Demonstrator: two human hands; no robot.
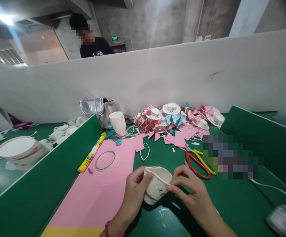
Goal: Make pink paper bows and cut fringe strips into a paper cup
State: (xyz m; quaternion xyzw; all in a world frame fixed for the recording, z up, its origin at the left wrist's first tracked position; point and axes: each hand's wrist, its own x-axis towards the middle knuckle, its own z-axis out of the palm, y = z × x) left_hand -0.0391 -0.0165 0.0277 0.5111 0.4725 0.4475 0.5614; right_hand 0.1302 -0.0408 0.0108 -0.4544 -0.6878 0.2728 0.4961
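A white paper cup (156, 187) with a dark ink-style print is held above the green table, its rim squeezed out of round. My left hand (135, 186) grips its left side, thumb over the rim. On the right, my right hand (188, 184) pinches the cup's rim between thumb and fingers. Left of the cup lies a large pink paper sheet (93, 194) with a grey ring (105, 161) on it. Red- and yellow-handled scissors (198, 164) rest beyond my right hand.
Behind stand stacked paper cups (117, 123), a silver bag (92, 106) and a pile of paper-cup crafts (171, 115) with pink scraps (180, 139). A yellow tube (91, 154) lies along the left green divider (46, 174). A white cable (273, 186) runs right. A person (91, 42) is beyond the partition.
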